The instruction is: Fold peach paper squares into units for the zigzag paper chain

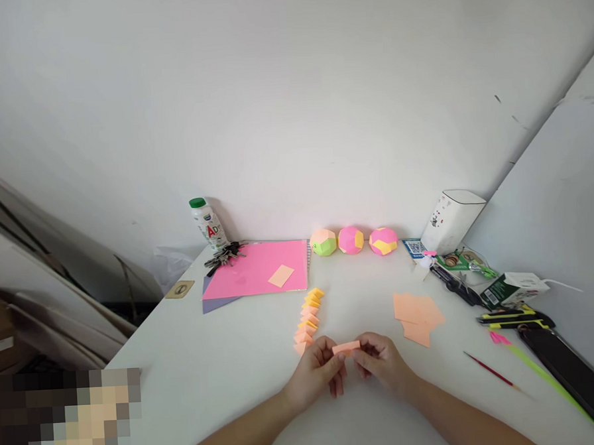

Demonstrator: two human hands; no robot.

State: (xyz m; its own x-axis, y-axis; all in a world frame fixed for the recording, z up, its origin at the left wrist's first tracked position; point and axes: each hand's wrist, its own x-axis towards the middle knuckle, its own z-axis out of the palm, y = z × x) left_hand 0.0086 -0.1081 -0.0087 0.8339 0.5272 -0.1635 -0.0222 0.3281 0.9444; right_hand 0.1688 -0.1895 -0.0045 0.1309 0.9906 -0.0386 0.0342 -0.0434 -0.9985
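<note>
A small piece of orange folded paper [346, 347] is pinched between my two hands near the front middle of the table. My left hand [320, 367] grips its left end with thumb and fingers. At the right end, my right hand [382, 361] holds it the same way. Just beyond my left hand runs a row of folded paper pieces [309, 317], orange and yellow. Several flat orange paper sheets [417, 316] lie overlapping to the right, beyond my right hand.
At the back stand paper balls [351, 240]. A pink sheet [259, 267] carries keys [225, 254] and an orange slip [281, 276], beside a bottle [208, 224]. On the right lie a white container [451, 221], a box [514, 289], a utility knife [516, 318], a brush [491, 370] and a black case [574, 380].
</note>
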